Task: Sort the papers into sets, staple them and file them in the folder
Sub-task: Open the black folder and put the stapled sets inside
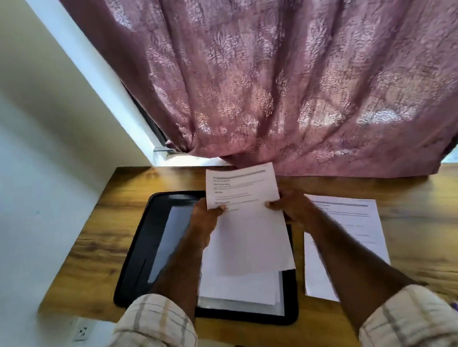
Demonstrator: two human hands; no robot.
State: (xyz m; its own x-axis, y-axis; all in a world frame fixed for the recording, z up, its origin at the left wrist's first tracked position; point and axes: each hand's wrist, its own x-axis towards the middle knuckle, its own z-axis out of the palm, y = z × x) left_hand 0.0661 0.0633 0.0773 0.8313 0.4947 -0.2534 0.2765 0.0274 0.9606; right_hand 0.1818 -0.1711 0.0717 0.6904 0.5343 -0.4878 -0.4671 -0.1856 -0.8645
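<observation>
Head view shows your left hand (207, 217) and right hand (290, 207) pinching the printed sheet (248, 225) above the open folder (147, 246); square its edges before laying it on the pile at three o'clock (358, 233).

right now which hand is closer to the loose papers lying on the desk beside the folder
Right. The right hand grips the held sheet's right edge, just beside the loose papers. The left hand grips the sheet's left edge, over the black folder, farther away.
</observation>
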